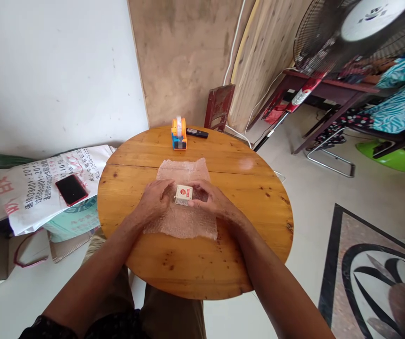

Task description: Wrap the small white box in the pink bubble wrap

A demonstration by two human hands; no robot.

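Observation:
A sheet of bubble wrap (183,170) lies flat in the middle of a round wooden table (259,197). On it sits a small white box with a red mark (183,194). My left hand (155,200) rests on the wrap at the box's left side, fingers curled toward it. My right hand (211,200) pinches the box's right edge with thumb and fingers. An orange and blue tape dispenser (179,133) stands at the far side of the table. A dark remote-like device (197,133) lies just right of it.
A phone with a red case (71,189) lies on printed white sacks (40,183) left of the table. A red chair (219,106) stands behind the table. A standing fan (351,33), a dark bench (333,92) and a green stool (395,157) are at the right.

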